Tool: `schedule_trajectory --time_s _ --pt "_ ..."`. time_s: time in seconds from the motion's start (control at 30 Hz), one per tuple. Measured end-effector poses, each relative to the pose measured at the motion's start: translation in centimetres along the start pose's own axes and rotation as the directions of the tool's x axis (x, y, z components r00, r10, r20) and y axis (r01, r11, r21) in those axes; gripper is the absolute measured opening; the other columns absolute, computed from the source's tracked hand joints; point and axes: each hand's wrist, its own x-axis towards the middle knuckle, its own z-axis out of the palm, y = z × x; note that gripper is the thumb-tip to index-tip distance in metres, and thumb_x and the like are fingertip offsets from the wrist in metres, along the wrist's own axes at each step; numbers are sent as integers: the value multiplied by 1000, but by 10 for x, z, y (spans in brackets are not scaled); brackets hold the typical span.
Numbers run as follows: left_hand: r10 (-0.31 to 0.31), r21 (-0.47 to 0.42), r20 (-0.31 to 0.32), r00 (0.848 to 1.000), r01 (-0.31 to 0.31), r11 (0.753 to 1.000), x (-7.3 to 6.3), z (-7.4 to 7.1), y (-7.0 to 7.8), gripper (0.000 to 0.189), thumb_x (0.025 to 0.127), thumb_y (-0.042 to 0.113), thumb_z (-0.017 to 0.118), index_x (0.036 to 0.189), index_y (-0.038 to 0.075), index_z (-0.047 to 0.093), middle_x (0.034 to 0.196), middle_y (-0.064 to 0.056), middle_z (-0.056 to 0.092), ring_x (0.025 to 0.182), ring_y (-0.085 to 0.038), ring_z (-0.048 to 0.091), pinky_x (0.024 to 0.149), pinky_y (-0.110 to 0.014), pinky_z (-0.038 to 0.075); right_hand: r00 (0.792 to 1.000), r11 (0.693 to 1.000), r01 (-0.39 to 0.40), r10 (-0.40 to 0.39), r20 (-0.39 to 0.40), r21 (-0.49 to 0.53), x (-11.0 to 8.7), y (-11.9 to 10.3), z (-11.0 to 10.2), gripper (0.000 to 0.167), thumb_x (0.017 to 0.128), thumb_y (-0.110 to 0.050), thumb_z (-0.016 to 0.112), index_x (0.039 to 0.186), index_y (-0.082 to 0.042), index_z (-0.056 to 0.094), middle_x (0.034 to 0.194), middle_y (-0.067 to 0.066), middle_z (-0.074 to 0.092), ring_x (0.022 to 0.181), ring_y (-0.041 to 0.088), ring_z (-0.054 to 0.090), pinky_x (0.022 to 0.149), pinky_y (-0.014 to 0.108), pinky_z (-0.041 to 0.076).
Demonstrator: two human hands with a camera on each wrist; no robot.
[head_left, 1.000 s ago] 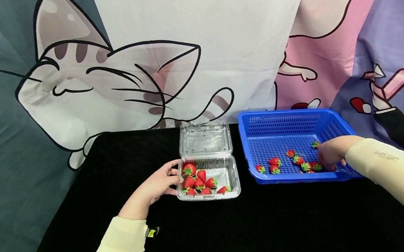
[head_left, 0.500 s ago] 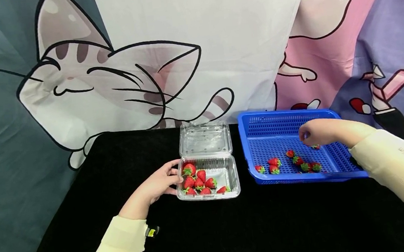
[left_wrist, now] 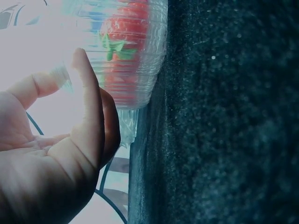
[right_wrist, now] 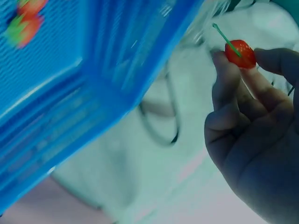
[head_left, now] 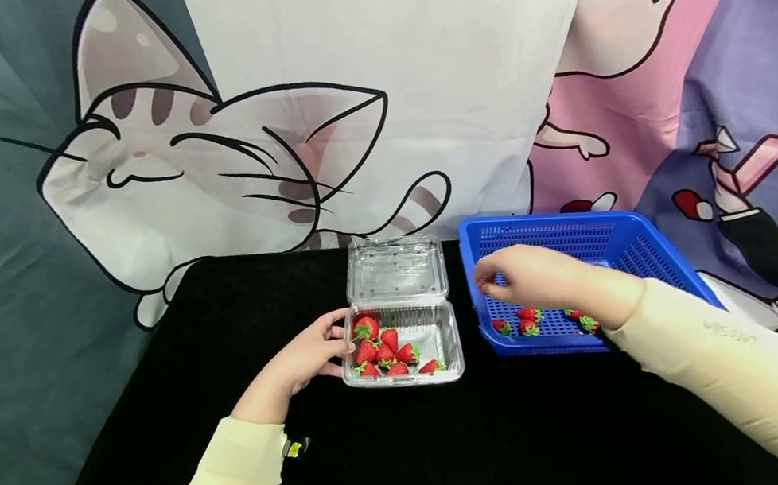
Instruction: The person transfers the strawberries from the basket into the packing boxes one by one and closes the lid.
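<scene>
My right hand [head_left: 526, 279] pinches a strawberry [right_wrist: 240, 53] between thumb and fingertips, its green stem sticking out. In the head view this hand hangs over the left part of a blue plastic basket [head_left: 552, 216] and mostly hides the berry. My left hand [head_left: 308, 357] holds the left side of a clear plastic clamshell box [head_left: 436, 341], fingertips at its rim and wall. Several strawberries [head_left: 385, 352] lie in the box, mostly on its left and front; its lid [head_left: 395, 270] is folded back. More strawberries [head_left: 530, 326] lie in the basket, some hidden under the right forearm.
Box and basket stand side by side at the back of a black cloth-covered table [head_left: 413, 456], a narrow gap between them. A printed cartoon curtain [head_left: 367, 53] hangs right behind. A small dark strap with a yellow mark [head_left: 293, 449] is at the left wrist.
My right hand has lifted from the basket's right part and swung left across it with the pinched strawberry. The left hand and the box stay in place.
</scene>
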Motion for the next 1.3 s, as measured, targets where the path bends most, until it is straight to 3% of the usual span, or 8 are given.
schedule_trajectory --time_s 0.2,0.33,0.53,0.7,1.0,1.3 --pt "3 -7 -11 1000 -3 1000 -2 -3 -2 72 91 3 59 155 10 26 122 -20 51 95 -25 64 73 -43 59 994 993 101 -99 34 -56 30 -40 24 8 92 -12 65 96 -16 70 86 -9 63 72 6 54 72 30 51" --pt "-3 -13 -8 1000 3 1000 -2 -3 -3 72 92 3 58 155 11 26 124 -21 50 95 -26 64 74 -43 59 981 983 157 -145 128 -93 48 -55 41 8 90 -6 63 90 -13 67 78 -4 59 67 9 49 65 28 47" --pt "-10 -4 -7 1000 10 1000 -2 2 3 72 92 4 58 155 12 26 123 -20 50 96 -26 64 74 -42 59 949 967 129 -56 310 -220 64 -64 62 13 92 -15 67 104 -13 71 96 1 70 85 20 66 78 37 54" --pt "-5 -3 -4 1000 5 1000 -1 3 6 72 91 3 58 155 12 26 120 -19 51 96 -26 63 73 -42 59 922 954 110 7 387 -277 72 -67 67 12 92 -19 70 103 -16 71 97 1 70 86 21 66 85 43 52" --pt "-2 -13 -11 1000 2 1000 -2 0 2 72 91 2 57 155 12 26 118 -19 52 94 -25 63 72 -42 59 916 957 110 8 400 -270 82 -67 68 14 92 -21 70 105 -16 71 105 2 71 95 22 66 86 42 53" --pt "-13 5 -18 1000 13 1000 -1 1 3 73 92 3 58 156 12 25 121 -19 51 95 -26 63 72 -42 59 944 969 171 -110 310 -179 71 -52 40 18 92 -13 64 108 -10 71 98 2 70 91 21 67 84 38 54"
